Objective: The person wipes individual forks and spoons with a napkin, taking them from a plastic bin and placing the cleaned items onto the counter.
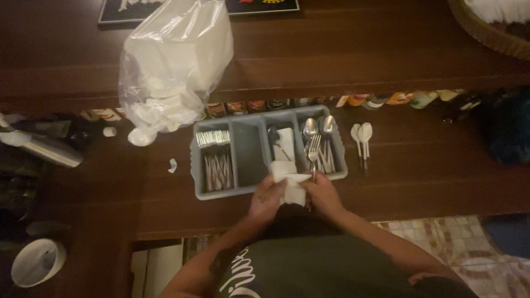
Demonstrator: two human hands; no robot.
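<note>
Seen from above, the left hand (266, 200) and the right hand (323, 194) together grip a white napkin (289, 185) at the near edge of a grey cutlery tray (248, 148) on the dark wooden bench (419, 165). The tray's compartments hold knives (216, 163), forks (314, 150) and spoons (318, 127). Two spoons (361, 135) lie just right of it, and a clear plastic bag of white napkins (174, 66) stands to its upper left.

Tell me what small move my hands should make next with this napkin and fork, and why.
Probably fold the white napkin tighter around the fork: both the left hand and right hand pinch it at the near edge of the grey cutlery tray, and it looks loose.
</note>
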